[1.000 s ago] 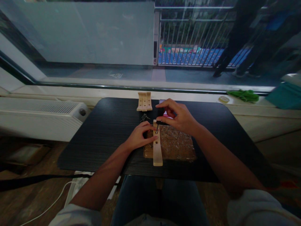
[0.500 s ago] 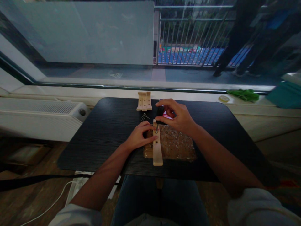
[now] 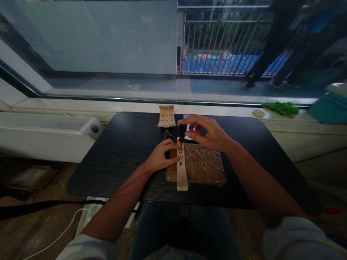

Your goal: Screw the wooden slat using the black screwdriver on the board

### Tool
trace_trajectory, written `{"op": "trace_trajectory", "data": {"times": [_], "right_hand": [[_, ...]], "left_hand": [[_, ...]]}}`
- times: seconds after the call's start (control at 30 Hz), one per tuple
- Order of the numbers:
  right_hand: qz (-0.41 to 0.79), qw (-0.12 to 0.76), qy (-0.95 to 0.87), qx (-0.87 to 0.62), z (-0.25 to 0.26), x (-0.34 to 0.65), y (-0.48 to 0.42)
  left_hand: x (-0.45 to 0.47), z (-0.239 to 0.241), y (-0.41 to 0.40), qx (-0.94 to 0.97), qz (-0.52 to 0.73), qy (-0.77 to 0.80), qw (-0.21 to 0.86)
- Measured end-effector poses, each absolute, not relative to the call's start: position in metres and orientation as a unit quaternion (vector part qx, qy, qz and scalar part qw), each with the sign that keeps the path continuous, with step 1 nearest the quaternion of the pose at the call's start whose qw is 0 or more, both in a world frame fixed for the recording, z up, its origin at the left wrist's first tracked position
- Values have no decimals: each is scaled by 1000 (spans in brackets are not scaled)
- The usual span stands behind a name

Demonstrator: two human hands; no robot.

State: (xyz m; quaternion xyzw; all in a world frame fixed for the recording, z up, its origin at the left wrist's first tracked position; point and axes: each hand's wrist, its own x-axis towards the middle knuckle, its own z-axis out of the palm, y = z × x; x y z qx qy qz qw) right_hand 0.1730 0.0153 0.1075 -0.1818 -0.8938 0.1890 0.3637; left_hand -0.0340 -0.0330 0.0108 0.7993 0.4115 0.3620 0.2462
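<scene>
A pale wooden strip (image 3: 181,172) with holes lies lengthwise over a brown board (image 3: 204,167) on the black table (image 3: 121,151). My left hand (image 3: 159,157) rests closed against the strip's left side near its far end and pinches a small screw at the top hole. My right hand (image 3: 207,133) is closed round a short black-handled screwdriver (image 3: 183,134), which stands upright with its tip on that screw. A phone is partly hidden behind my right hand.
Two more pale wooden pieces (image 3: 166,116) lie side by side at the table's far edge. A small heap of screws (image 3: 166,135) sits just in front of them. A white radiator (image 3: 48,133) stands to the left, and a green cloth (image 3: 282,108) lies on the windowsill.
My right hand has turned on the screwdriver handle, its fingers shifting round and up. The left hand and the strip have stayed in place.
</scene>
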Motion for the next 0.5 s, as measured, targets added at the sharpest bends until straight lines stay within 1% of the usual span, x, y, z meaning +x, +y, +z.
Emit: {"op": "trace_trajectory", "data": {"times": [0.17, 0.3, 0.5], "right_hand": [[303, 352, -874, -144, 107, 172, 14], [375, 340, -849, -151, 107, 170, 13], [375, 353, -838, -178, 106, 171, 14]], "left_hand": [[-34, 10, -33, 798, 363, 412, 249], [-35, 10, -32, 799, 361, 411, 250], [-35, 9, -32, 802, 365, 405, 243]]}}
